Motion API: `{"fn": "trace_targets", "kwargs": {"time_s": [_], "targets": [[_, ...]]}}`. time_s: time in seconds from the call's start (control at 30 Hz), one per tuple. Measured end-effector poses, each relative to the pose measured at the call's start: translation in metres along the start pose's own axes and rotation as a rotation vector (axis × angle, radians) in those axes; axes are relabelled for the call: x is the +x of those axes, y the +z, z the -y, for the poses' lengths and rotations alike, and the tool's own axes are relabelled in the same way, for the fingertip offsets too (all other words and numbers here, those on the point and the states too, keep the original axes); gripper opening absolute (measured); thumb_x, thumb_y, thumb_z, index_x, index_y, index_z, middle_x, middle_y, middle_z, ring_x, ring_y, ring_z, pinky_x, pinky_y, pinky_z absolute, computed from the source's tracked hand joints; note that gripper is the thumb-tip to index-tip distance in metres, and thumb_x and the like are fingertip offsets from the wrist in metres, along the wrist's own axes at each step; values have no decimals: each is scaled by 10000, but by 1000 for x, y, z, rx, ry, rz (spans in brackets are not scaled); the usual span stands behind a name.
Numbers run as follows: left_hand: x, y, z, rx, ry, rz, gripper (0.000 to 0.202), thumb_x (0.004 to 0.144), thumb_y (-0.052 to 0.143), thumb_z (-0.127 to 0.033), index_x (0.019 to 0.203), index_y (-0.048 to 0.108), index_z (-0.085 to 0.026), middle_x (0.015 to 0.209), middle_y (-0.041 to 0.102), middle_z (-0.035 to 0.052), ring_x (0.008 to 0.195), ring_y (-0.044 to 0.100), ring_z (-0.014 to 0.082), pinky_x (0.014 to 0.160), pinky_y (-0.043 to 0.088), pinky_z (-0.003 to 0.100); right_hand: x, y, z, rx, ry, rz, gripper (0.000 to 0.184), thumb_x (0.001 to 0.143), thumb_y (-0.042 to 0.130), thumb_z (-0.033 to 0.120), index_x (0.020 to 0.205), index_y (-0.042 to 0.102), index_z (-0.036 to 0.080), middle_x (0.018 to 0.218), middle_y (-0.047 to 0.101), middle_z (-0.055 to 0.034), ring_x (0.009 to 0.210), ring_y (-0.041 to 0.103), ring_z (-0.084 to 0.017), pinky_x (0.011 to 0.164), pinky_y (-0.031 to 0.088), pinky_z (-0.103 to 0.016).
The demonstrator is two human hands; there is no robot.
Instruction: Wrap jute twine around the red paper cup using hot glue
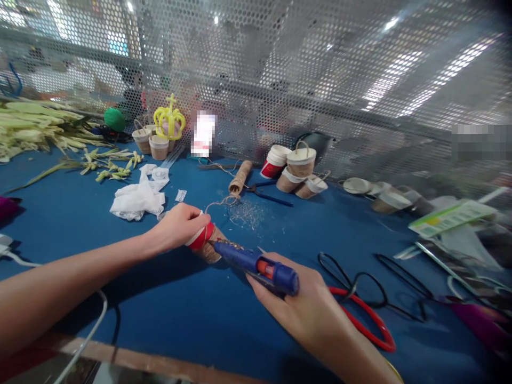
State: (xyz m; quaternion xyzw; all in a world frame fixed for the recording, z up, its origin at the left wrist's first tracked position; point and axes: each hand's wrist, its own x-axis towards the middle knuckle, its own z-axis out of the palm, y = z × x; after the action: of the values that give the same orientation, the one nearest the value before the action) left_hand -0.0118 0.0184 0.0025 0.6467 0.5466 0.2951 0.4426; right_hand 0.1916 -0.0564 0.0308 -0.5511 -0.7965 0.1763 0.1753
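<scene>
My left hand (180, 226) is closed on a red paper cup (201, 237), tilted on its side. Brown twine wraps its lower part, and a strand runs from it toward a twine roll (240, 177) lying behind. In my right hand (306, 298) is a blue hot glue gun (256, 265), fingers wrapped round its grip. The nozzle points left and meets the cup at the border between the red paper and the twine; whether it touches cannot be made out. Pliers with dark handles (270, 194) lie beyond the glue gun, beside the roll.
Twine-wrapped cups (301, 162) and stacked paper cups (275, 160) stand at the back. White crumpled cloth (138, 200), dried husks (32, 125) and a yellow crown (170, 122) are left. Scissors with a red handle (372, 325) and black cords lie right. A perforated metal screen (248, 80) rises behind.
</scene>
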Motion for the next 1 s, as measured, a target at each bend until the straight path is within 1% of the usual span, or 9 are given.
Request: {"fn": "trace_targets", "kwargs": {"time_s": [0.37,0.57,0.7,0.8,0.9,1.0], "targets": [[-1,1,1,0,5,-6,301,700,435,-353,546,565,-129,435,477,-22,401,375,83,378,264,200,-2,2,1,-10,-79,-66,101,760,465,191,664,496,195,600,544,11,540,489,-116,496,382,-224],[-1,1,0,-7,-5,-10,297,697,436,-350,544,565,-131,430,475,-22,402,379,83,378,269,197,-3,2,-1,29,-110,-38,80,759,473,194,690,514,192,631,559,5,556,490,-117,535,401,-235],[-4,1,-3,-9,3,6,303,698,434,-353,567,582,-124,444,487,-20,412,390,85,386,278,195,-2,0,-3,31,-1,-26,95,762,473,248,694,518,198,605,555,9,520,473,-119,482,395,-230],[-6,0,-6,-17,19,31,309,702,431,-350,592,598,-115,463,501,-16,423,400,86,398,291,195,0,-1,-4,56,65,-21,121,763,475,279,681,515,199,580,550,17,506,466,-115,481,403,-228],[-7,0,-5,-24,26,52,318,710,427,-356,625,608,-108,476,504,-16,427,399,85,408,302,195,1,-1,-4,88,121,-38,148,756,486,301,652,501,196,555,538,28,468,450,-101,460,398,-218],[-7,0,-4,-13,37,64,333,718,425,-367,631,612,-106,479,497,-17,429,389,82,411,304,193,1,-1,-4,117,150,-40,183,742,498,304,598,479,194,479,508,40,406,431,-89,427,387,-212]]}}
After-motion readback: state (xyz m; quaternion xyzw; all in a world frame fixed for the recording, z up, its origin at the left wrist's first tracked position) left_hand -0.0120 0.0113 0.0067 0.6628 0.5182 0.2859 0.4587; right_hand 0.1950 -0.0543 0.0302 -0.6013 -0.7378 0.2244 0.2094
